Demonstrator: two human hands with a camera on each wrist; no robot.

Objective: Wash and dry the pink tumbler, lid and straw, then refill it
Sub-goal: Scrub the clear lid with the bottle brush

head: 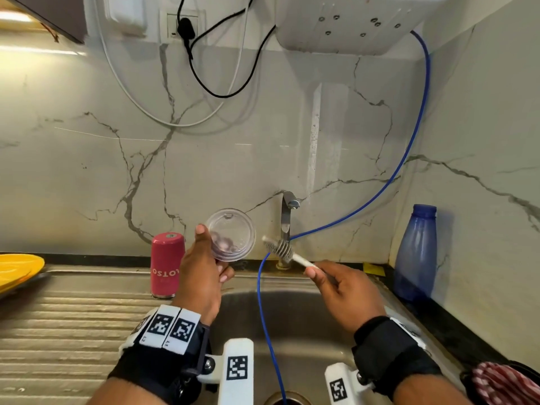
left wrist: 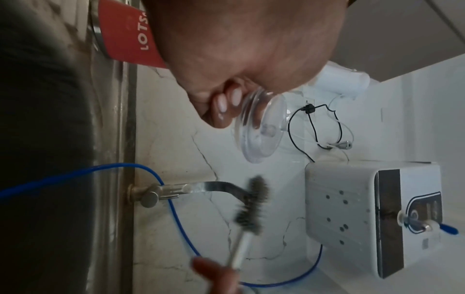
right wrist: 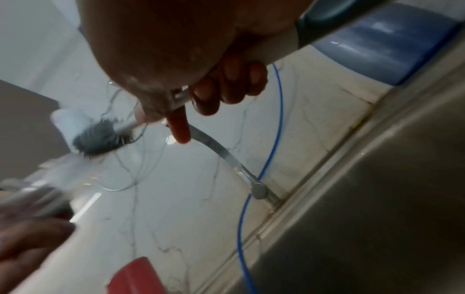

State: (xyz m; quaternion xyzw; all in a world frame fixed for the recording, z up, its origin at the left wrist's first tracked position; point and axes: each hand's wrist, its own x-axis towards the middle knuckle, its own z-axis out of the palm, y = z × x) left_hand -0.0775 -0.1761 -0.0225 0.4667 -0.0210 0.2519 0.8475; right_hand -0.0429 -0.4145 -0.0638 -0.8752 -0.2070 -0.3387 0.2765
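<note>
My left hand [head: 204, 267] holds the clear round lid [head: 232, 235] upright above the sink's back left corner, thumb on its left rim, fingers behind it. In the left wrist view the lid [left wrist: 261, 129] shows edge-on past my fingertips [left wrist: 227, 101]. My right hand [head: 336, 285] grips the white handle of a bottle brush [head: 279, 249], whose grey bristles point left, just right of the lid. In the right wrist view the brush [right wrist: 98, 137] is blurred. The pink tumbler [head: 166, 264] stands upside down on the drainboard, left of my left hand. No straw is in view.
The steel sink [head: 306, 323] lies below both hands, with the tap [head: 287, 226] behind the brush. A thin blue tube [head: 264, 317] runs down into the drain. A blue bottle [head: 416, 252] stands at the right corner, a yellow plate [head: 17, 270] at far left, a checked cloth [head: 502, 384] at bottom right.
</note>
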